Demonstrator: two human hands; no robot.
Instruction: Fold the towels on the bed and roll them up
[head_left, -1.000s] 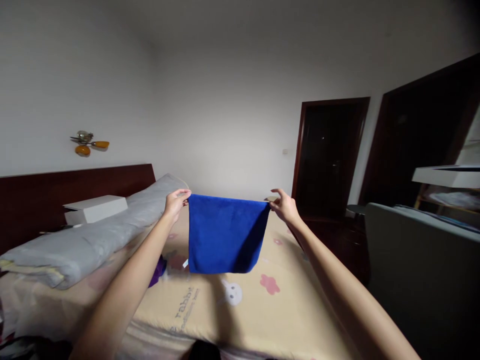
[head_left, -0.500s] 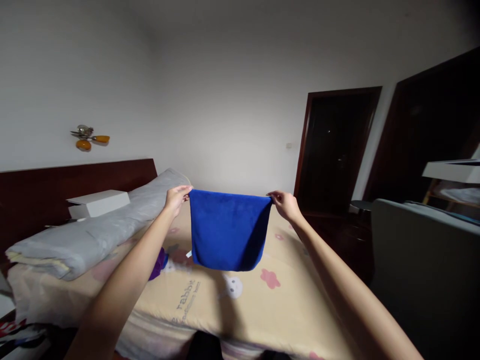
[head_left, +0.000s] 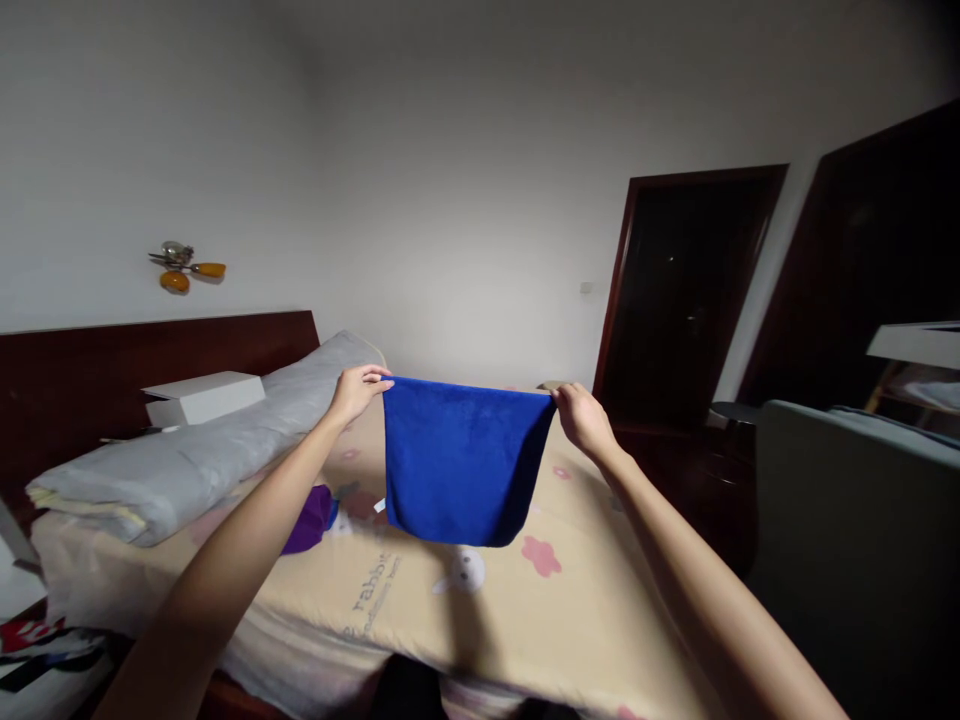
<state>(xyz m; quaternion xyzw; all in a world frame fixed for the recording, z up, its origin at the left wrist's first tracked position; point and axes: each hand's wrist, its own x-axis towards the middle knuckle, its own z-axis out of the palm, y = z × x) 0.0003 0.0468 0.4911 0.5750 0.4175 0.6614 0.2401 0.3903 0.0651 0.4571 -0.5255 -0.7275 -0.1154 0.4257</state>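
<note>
A blue cloth [head_left: 466, 460] hangs stretched between my hands above the bed, its top edge nearly straight. My left hand [head_left: 360, 392] pinches its upper left corner, fingers closed. The upper right corner is gripped by my right hand [head_left: 585, 415], also closed. A small white tag [head_left: 380, 506] sticks out at the cloth's lower left side. Below lies the cream bed sheet [head_left: 570, 620] printed with rabbits and pink flowers. A purple cloth [head_left: 309, 522] with a bit of blue at its side rests on the sheet, partly hidden behind my left forearm.
A rolled grey mattress pad [head_left: 180, 475] lies along the dark wooden headboard [head_left: 150, 350], with a white box [head_left: 206, 398] by it. At right stands a grey-green panel [head_left: 832, 530]. A dark door [head_left: 686, 310] is in the far wall. A lamp [head_left: 180, 268] hangs on the left wall.
My hands have drawn slightly farther apart, pulling the blue cloth's top edge a little wider. The view has shifted slightly, and more of the purple cloth shows.
</note>
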